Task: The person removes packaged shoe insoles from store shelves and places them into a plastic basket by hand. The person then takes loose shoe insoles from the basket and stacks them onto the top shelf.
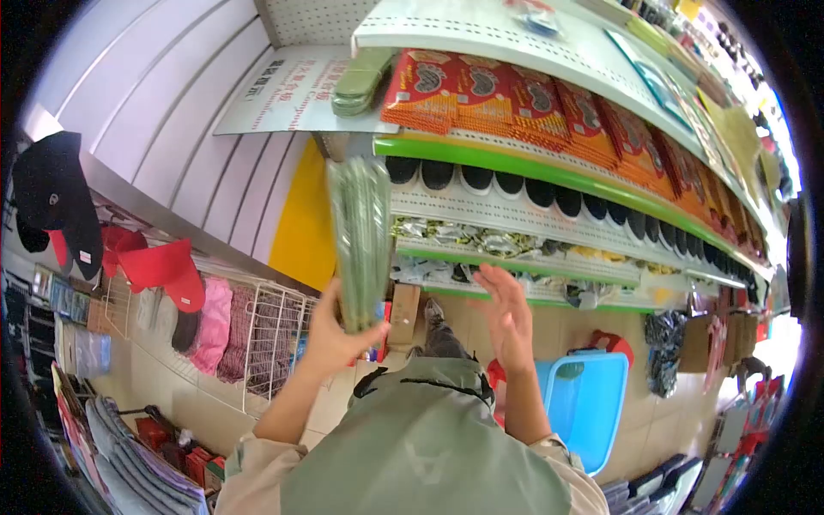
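Observation:
My left hand (336, 336) is closed round the lower end of a pack of green insoles (360, 232). The pack is long, layered and wrapped in shiny clear plastic; it stands nearly upright in front of the shelf. To its right, my right hand (508, 318) is raised with the fingers stretched out and nothing in it, apart from the pack. On the shelf above lies a similar stack of green insoles (359, 86), on a white cardboard sheet (279, 90) with red print. Beside that stack runs a row of red insole packets (429, 86).
Below the packets, a shelf holds dark shoes (476, 178) in a row. A blue plastic bin (592, 403) stands on the floor at right. White wire baskets (275, 343) and red caps (159, 266) are at left. A cardboard box (402, 313) sits under the shelf.

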A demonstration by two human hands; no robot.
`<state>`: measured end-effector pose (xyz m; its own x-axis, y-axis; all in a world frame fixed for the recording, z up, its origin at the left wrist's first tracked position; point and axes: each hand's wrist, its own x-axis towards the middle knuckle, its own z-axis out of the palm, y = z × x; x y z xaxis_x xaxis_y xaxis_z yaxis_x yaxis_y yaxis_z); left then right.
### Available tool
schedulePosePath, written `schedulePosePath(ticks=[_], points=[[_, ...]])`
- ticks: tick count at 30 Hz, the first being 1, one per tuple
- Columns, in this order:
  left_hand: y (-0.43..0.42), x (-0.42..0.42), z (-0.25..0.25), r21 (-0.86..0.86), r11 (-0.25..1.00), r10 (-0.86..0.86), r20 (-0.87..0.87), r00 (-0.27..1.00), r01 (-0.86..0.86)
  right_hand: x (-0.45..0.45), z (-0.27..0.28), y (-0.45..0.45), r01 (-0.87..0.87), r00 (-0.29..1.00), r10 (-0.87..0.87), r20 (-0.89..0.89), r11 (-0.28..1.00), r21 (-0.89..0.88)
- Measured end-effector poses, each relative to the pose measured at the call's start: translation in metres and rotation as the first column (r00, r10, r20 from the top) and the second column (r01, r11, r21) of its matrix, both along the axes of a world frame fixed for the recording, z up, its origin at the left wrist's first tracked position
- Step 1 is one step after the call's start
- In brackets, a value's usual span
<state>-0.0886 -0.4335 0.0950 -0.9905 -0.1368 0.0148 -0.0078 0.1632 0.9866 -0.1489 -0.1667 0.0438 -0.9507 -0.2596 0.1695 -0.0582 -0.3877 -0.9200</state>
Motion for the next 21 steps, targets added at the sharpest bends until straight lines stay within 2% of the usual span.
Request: schedulePosePath(ticks=[3, 4, 6, 8, 9, 12, 15, 18, 21], points=[[-0.039, -0.034, 0.030, -0.238, 0.937, 0.244, -0.078, 0.967, -0.255, -0.006, -0.010, -0.001, -0.045, 0.998, 0.044, 0.034, 0.999, 0.014], [-0.049, -0.049, 0.044, -0.211, 0.939, 0.245, -0.145, 0.959, -0.272, -0.010, -0.016, 0.001, -0.054, 0.998, 0.054, 0.040, 0.999, -0.004], [-0.078, -0.079, 0.062, -0.342, 0.880, 0.276, -0.193, 0.942, -0.328, -0.020, -0.021, 0.003, -0.075, 0.995, 0.075, 0.062, 0.997, -0.003], [-0.092, -0.112, 0.090, -0.384, 0.832, 0.332, -0.233, 0.914, -0.400, -0.030, -0.024, 0.004, -0.092, 0.992, 0.093, 0.083, 0.995, -0.027], [-0.105, -0.133, 0.098, -0.451, 0.805, 0.298, -0.256, 0.920, -0.386, -0.035, -0.025, 0.005, -0.092, 0.992, 0.095, 0.086, 0.995, -0.031], [-0.147, -0.206, 0.103, -0.632, 0.640, 0.270, -0.347, 0.898, -0.437, -0.051, -0.026, 0.004, -0.082, 0.993, 0.084, 0.087, 0.996, -0.029], [-0.168, -0.269, 0.106, -0.812, 0.450, 0.242, -0.290, 0.926, -0.372, -0.063, -0.021, 0.007, -0.066, 0.993, 0.065, 0.097, 0.998, 0.003], [-0.171, -0.321, 0.106, -0.933, 0.304, 0.398, -0.059, 0.916, -0.192, -0.075, -0.025, 0.012, -0.059, 0.992, 0.057, 0.116, 0.998, 0.006], [-0.157, -0.350, 0.105, -0.977, 0.193, 0.424, 0.002, 0.906, -0.088, -0.082, -0.032, 0.016, -0.036, 0.987, 0.036, 0.154, 0.999, -0.003]])
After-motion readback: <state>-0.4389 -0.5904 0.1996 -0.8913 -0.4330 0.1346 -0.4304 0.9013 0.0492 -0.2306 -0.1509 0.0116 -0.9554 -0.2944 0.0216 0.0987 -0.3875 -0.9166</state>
